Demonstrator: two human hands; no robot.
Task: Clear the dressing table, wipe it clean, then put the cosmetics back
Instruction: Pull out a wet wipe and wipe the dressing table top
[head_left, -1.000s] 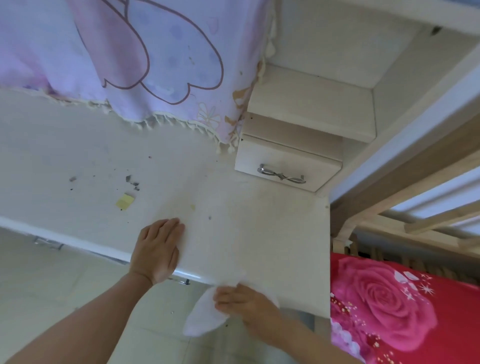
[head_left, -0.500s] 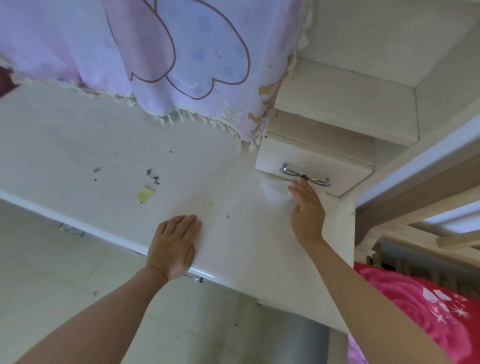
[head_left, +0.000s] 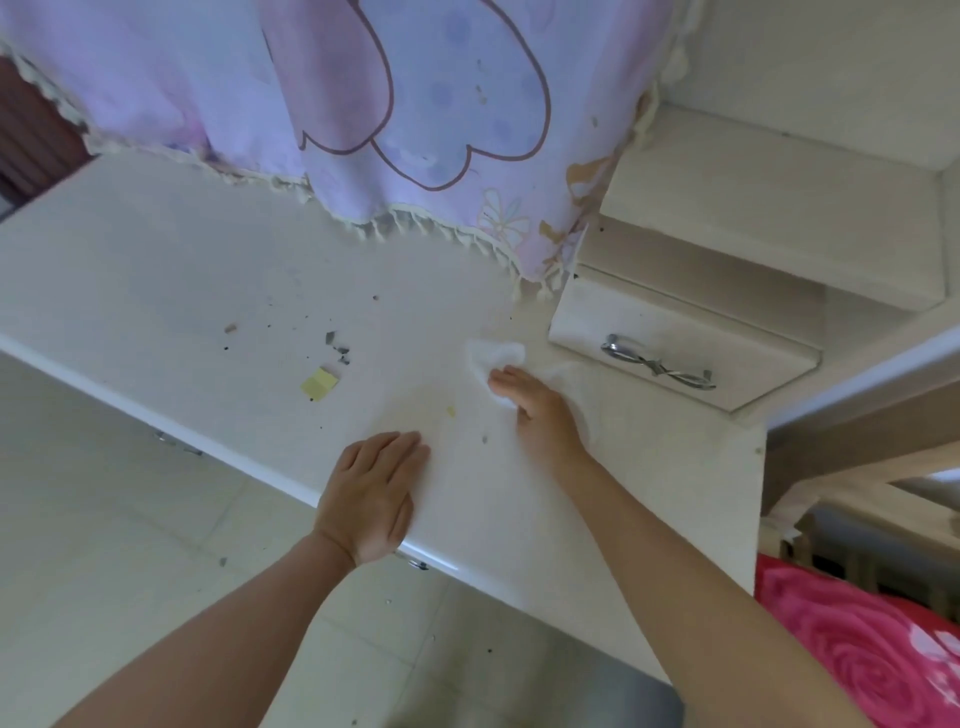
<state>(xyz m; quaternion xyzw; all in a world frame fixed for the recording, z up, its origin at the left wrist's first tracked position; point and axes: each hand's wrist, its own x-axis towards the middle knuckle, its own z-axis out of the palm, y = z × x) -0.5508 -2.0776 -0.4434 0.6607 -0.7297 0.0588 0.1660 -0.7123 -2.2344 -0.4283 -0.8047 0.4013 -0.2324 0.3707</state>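
The white dressing table top (head_left: 156, 270) carries no cosmetics. My right hand (head_left: 540, 410) presses a white tissue (head_left: 493, 358) flat on the top, left of the small drawer (head_left: 675, 353). My left hand (head_left: 371, 493) rests palm down with straight fingers near the table's front edge. Dark crumbs (head_left: 337, 348), a small yellow scrap (head_left: 319, 383) and a tiny yellow speck (head_left: 451, 412) lie on the top to the left of the tissue.
A purple cloth (head_left: 363, 104) with a fringe hangs over the back of the table. A stepped shelf (head_left: 769, 208) sits above the drawer at the right. A red rose-print bedcover (head_left: 857, 649) lies at the lower right. Tiled floor (head_left: 104, 545) lies below.
My right hand with the tissue went from the table's front edge up to the drawer, then slid left across the top. My left hand stayed flat in place.
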